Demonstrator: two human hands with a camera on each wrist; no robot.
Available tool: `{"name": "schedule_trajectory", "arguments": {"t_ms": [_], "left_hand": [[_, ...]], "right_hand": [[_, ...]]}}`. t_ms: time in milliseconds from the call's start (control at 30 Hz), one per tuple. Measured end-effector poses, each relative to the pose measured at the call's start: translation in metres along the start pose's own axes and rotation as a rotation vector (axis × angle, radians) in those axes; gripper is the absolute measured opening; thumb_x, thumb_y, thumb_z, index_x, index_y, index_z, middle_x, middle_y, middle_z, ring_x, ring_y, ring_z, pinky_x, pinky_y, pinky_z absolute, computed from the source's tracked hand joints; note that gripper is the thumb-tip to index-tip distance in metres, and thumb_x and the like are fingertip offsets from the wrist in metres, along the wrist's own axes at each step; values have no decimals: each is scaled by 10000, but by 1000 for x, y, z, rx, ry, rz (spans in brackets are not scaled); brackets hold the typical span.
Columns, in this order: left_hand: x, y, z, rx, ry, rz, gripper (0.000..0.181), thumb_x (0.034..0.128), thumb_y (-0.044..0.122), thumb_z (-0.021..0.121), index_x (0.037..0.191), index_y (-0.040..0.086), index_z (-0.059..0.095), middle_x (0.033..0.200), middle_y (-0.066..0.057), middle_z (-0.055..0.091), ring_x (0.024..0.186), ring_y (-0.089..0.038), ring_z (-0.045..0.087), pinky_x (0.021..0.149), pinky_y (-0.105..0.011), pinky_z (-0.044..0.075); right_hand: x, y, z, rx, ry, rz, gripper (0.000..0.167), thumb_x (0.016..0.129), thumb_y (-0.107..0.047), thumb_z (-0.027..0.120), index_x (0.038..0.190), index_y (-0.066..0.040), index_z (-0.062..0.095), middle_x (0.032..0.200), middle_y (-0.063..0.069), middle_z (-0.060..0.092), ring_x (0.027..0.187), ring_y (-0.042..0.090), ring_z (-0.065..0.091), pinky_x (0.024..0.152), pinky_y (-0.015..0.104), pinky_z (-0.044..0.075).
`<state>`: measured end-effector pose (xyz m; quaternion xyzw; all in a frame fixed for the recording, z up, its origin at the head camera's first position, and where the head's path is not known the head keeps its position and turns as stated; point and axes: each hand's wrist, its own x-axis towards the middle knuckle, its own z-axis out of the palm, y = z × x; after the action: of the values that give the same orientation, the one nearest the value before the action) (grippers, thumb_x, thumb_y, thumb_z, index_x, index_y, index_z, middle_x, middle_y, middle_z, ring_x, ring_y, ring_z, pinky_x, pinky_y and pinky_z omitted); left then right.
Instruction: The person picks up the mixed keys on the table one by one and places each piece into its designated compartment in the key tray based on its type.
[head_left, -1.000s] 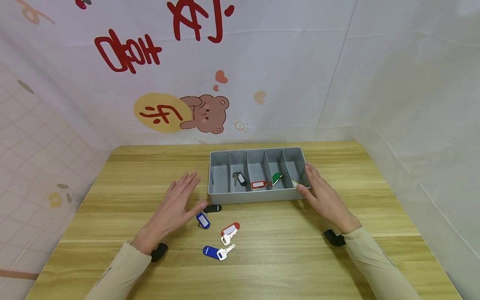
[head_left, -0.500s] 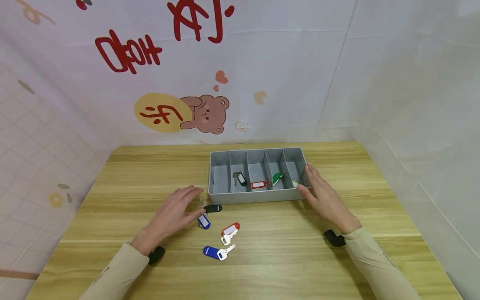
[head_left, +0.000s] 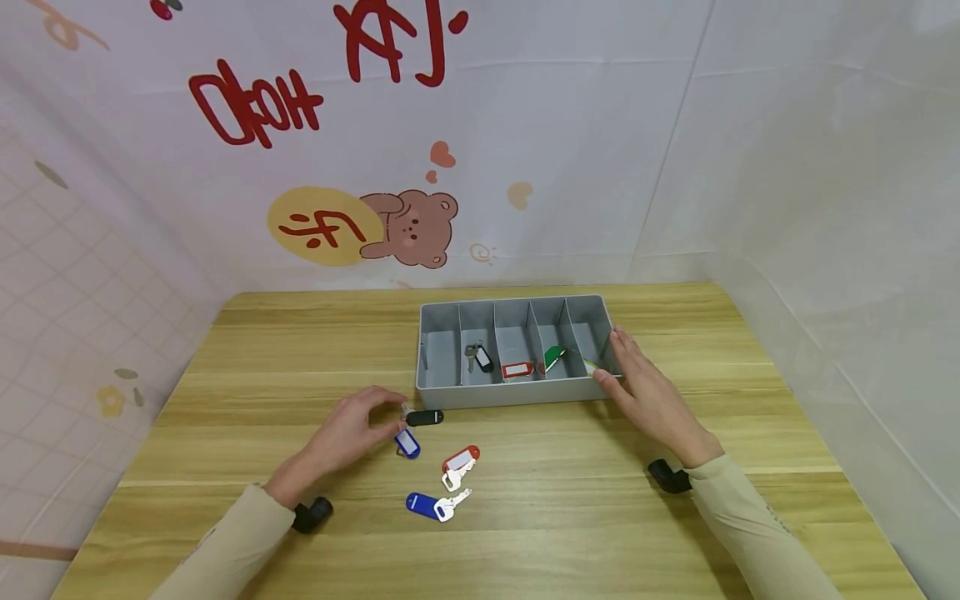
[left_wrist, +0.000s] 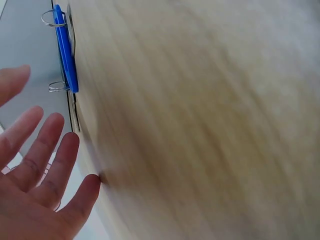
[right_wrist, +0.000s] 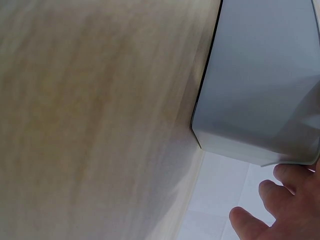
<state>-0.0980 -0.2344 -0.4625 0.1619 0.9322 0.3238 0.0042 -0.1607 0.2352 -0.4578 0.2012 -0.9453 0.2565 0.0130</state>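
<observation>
Low over the wood, my left hand (head_left: 348, 429) bends its thumb and fingers around the key end of a black key tag (head_left: 425, 417). In the left wrist view its fingers are spread, with nothing visibly pinched. A blue key tag (head_left: 407, 443) lies just under the thumb; the left wrist view shows a blue tag (left_wrist: 66, 50) edge-on with a metal ring. My right hand (head_left: 652, 404) rests against the right end of a grey divided box (head_left: 487, 395), fingers along the end wall and thumb at the front corner. The right wrist view shows fingertips at its rim.
Nearer me lie a red key tag (head_left: 460, 457) with a key and another blue key tag (head_left: 422, 504) with a key. Inside the box are a black tag (head_left: 483, 358), a red tag (head_left: 517, 369) and a green tag (head_left: 553, 357). A printed cloth wall (head_left: 570, 208) stands behind the table.
My left hand has lowered toward the black tag's key end, and its thumb and fingers have drawn closer together. The right hand and the box have stayed in place.
</observation>
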Motion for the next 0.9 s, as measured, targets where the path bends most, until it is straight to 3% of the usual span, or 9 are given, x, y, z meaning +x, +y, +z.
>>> {"name": "schedule_trajectory", "arguments": {"t_ms": [433,633,900], "left_hand": [[4,0,2,-23,-15,-61,196,900,136,808,1084,75,783,1081,-29,733,1035,-239,675,945,-487,522],[7,1,5,1,-26,-53,120,889,105,806,1009,98,793,1042,-18,733,996,-225,673,923,-486,519],[8,-3,6,8,7,-36,80,875,37,809,908,110,800,994,-13,738,971,-230,691,902,-479,550]], "right_hand": [[-1,0,0,12,-8,17,808,1089,-502,464,1647,-21,135,1733,83,60,1578,361,122,1215,602,204],[-1,1,2,12,-7,20,806,1088,-508,463,1652,-38,130,1733,94,70,1578,361,125,1209,611,212],[0,2,2,14,-6,18,808,1086,-513,464,1654,-42,135,1733,108,84,1583,339,109,1210,611,210]]}}
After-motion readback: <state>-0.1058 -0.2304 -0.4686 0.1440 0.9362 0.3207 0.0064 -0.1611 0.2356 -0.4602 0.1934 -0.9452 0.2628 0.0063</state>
